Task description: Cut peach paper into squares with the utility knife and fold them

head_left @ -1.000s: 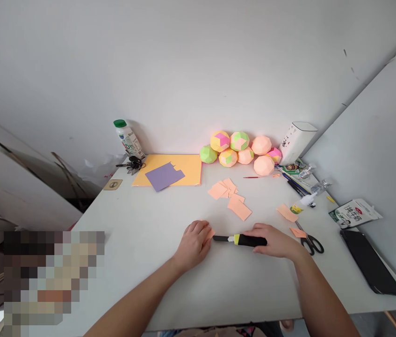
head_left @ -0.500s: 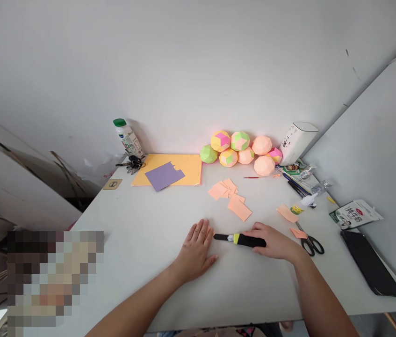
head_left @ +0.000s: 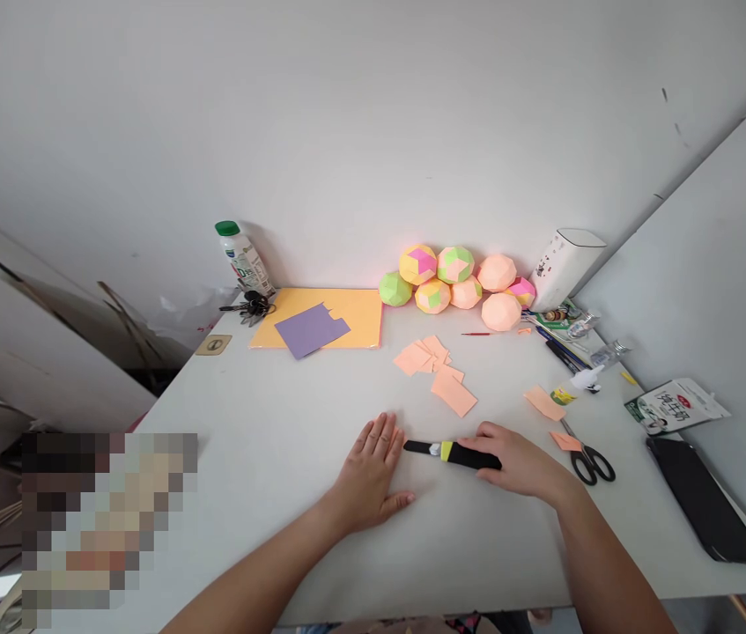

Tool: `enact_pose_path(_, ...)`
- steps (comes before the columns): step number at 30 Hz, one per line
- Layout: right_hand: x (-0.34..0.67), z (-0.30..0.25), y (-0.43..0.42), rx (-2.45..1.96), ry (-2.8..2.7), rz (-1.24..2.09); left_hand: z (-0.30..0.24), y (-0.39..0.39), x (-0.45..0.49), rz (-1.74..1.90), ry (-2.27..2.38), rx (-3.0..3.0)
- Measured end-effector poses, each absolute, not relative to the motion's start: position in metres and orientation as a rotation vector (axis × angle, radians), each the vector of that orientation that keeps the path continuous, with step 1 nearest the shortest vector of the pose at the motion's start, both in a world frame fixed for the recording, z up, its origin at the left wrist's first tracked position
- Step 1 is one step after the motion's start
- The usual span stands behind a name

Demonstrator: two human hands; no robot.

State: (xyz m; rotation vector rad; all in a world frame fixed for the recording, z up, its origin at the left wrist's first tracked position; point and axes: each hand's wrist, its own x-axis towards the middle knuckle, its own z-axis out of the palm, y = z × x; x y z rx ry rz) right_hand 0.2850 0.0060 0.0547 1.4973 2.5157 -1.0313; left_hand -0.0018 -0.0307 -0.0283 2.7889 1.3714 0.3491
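Note:
My left hand lies flat on the white table, fingers stretched out and thumb spread to the right. A sliver of peach paper seems to show at its fingertips, mostly hidden under the hand. In my right hand is a utility knife with a black and yellow handle. Its dark blade points left, and the tip is close beside my left fingers. Beyond the hands lie several peach paper pieces, some overlapping. Scissors with black handles rest right of my right hand, a peach scrap against their blades.
Faceted paper balls are piled by the wall. A purple sheet lies on yellow paper near keys and a bottle. At right are a glue bottle, pens, a milk pouch and a black case.
My left thumb has spread slightly farther to the right. The knife and my right hand stay nearly in place; the whole view has shifted a little.

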Motion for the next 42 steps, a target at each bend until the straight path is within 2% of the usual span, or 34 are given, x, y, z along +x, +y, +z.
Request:
enact_pose_path(17,0.267,0.050,-0.002,1.461,2.643,-0.898,-0.023,-0.032,-0.001,0.211,1.389,2.792)
enact_pose_path(29,0.282,0.061,-0.003,1.496,2.489,-1.004,-0.020,-0.035,0.008,0.216,1.208,2.800)
enact_pose_path(42,0.284,0.058,-0.002,1.519,2.523,-0.897,-0.022,-0.035,0.007,0.269,1.205,2.806)
